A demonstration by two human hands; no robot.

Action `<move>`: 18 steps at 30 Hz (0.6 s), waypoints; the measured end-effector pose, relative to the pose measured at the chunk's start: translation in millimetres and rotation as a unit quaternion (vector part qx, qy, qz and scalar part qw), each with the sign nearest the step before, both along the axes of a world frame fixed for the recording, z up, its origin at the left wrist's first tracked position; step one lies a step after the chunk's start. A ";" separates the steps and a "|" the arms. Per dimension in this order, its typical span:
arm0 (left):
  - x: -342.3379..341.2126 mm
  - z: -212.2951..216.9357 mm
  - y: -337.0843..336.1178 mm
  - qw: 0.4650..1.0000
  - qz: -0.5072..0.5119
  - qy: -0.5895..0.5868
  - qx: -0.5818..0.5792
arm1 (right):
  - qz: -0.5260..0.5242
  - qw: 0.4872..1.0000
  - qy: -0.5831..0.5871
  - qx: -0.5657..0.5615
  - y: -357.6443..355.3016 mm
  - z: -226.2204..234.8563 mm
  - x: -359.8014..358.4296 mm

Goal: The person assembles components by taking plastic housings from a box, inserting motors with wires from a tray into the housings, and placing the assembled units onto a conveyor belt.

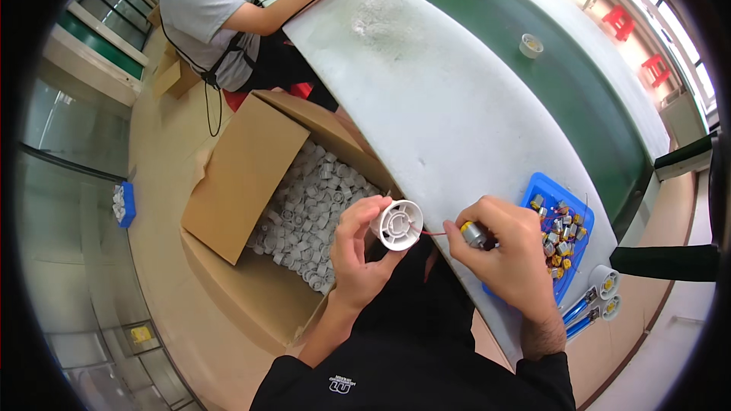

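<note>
Head view, left hand [358, 247] gripping white round housing [399, 224], right hand [506, 247] pinching small motor [473, 234]

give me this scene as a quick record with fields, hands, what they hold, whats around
left hand: holds a round white plastic housing, open face toward the camera
right hand: pinches a small silver motor with a thin red wire running toward the housing
worktop: white table beside a green belt
blue tray: small motors with yellow ends
cardboard box: open, full of white housings
near right edge: two finished white pieces
on belt: tape roll
other person: seated further along the table
</note>
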State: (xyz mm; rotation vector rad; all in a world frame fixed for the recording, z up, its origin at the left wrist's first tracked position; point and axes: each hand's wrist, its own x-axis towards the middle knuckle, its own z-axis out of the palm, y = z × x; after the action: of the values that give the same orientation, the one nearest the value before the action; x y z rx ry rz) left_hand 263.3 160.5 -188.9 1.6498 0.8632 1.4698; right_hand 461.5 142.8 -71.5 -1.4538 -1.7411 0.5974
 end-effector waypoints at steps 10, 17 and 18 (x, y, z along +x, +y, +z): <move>-4.0 3.2 4.2 0.995 0.010 0.094 0.043 | 0.015 1.000 0.008 -0.006 1.1 -4.2 -2.6; -0.7 0.8 3.3 0.998 -0.018 0.046 0.031 | 0.014 1.000 0.008 -0.022 3.0 -9.7 -1.1; -0.4 0.3 2.7 0.999 -0.027 0.036 0.024 | 0.015 1.000 0.008 -0.024 3.1 -10.8 -0.9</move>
State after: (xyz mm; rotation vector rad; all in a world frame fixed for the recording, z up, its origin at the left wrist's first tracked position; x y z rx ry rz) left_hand 262.8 163.2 -188.7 1.7564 0.8215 1.4119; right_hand 460.6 146.0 -82.3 -1.4543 -1.7490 0.6681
